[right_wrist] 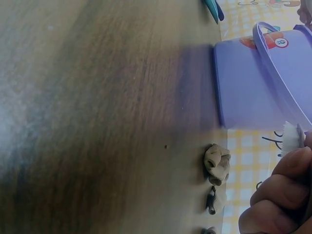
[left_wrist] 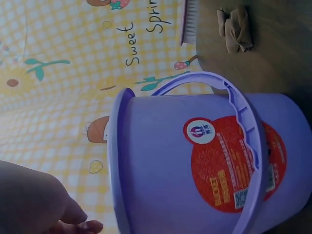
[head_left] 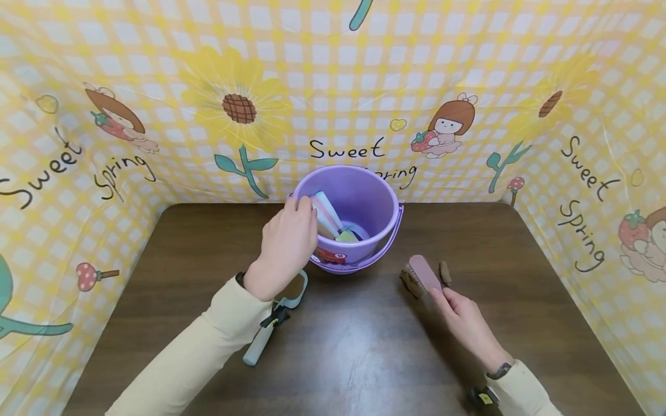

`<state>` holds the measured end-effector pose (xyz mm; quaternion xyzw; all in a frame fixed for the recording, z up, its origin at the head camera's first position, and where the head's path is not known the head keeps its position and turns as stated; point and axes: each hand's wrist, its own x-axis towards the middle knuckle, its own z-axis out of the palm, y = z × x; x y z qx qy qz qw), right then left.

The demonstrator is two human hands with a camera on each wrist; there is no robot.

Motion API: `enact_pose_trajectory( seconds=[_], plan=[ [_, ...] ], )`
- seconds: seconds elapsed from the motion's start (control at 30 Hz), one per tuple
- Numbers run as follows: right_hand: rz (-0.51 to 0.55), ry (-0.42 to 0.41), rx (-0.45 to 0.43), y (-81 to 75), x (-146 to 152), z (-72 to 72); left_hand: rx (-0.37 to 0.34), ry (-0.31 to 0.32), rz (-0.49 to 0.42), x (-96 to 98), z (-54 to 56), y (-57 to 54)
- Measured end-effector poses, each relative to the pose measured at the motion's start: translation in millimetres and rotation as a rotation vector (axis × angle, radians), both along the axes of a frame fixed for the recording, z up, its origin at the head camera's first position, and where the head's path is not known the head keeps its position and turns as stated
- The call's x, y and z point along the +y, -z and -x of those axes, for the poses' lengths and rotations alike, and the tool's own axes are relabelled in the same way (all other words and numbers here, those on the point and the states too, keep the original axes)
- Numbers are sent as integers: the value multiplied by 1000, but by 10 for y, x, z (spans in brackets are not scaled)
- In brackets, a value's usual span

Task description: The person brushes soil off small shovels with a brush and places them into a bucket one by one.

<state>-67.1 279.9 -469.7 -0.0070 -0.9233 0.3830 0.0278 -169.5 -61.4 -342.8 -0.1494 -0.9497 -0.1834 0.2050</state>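
- At 7 o'clock from the bucket, a light-blue tool with a looped end (head_left: 258, 346) is laid on the tabletop (head_left: 348, 370), partly covered by the left arm.
- The left hand (head_left: 286, 242) is placed at the bucket's rim, between 8 and 9 o'clock; its fingers are bent, but whether the rim or something inside is gripped cannot be told.
- The purple bucket (head_left: 366, 199) is stood upright near 12 o'clock on the tabletop, its handle lowered at the front. Inside, a blue-and-pink striped thing (head_left: 326, 214) is leaned against the wall, with a yellow-green piece (head_left: 347, 237) at its foot.
- Between 4 and 5 o'clock from the bucket, crumpled brown lumps (head_left: 411, 287) are left on the tabletop.
- Above them a pink brush (head_left: 424, 271) is gripped by the right hand (head_left: 465, 319), its far end pointed to 11 o'clock.
- The step in hand is judged to be the loading of the bucket; for the brush, a lift over the rim toward 11 o'clock would be called for, with the bucket kept steady.
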Motion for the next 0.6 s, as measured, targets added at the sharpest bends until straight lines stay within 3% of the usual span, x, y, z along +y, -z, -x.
enact_pose_trajectory(
  seconds=[0.13, 0.23, 0.47, 0.6],
  plan=[
    [6, -16, 3, -7, 0, 16, 39, -39, 38, -68, -189, 41],
    [2, -20, -1, -7, 7, 29, 41, -36, 116, -119, -351, 118],
    [4, -36, -11, -15, -15, 57, 57, 27, 238, -240, -592, 440],
    [19, -36, -36, -17, -38, 63, -3, 48, 267, -368, -692, 653]
  ],
)
